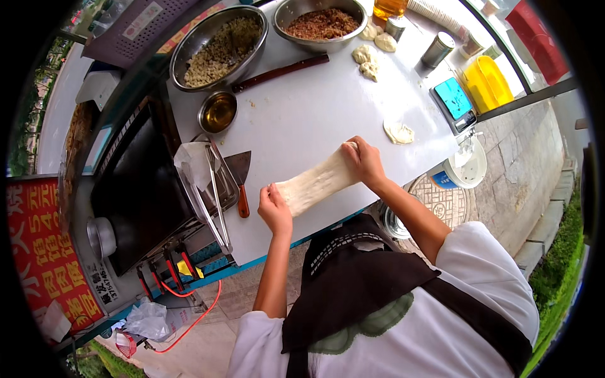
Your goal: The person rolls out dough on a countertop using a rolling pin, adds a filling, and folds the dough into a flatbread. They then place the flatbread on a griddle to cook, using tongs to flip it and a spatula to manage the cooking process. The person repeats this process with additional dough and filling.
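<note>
A long sheet of pale dough point(319, 180) is stretched between my two hands over the white worktop point(302, 118). My left hand point(275, 208) grips its left end, and my right hand point(365, 161) pinches the right end, a little farther from my body. One flattened piece of dough point(399, 132) lies to the right of my right hand. Several more dough lumps point(366, 61) rest near the back right. To the left of my left hand, a scraper with a wooden handle point(243, 201) lies beside a metal tray point(227, 189) with tongs point(215, 189) on it.
Steel bowls of grainy filling point(208, 66) and reddish-brown filling point(324, 23) stand at the back, near a dark wooden stick point(283, 73) and a small bowl of oil point(219, 111). A black griddle point(137, 193) is at left. A scale point(453, 101) and yellow container point(487, 85) stand at right.
</note>
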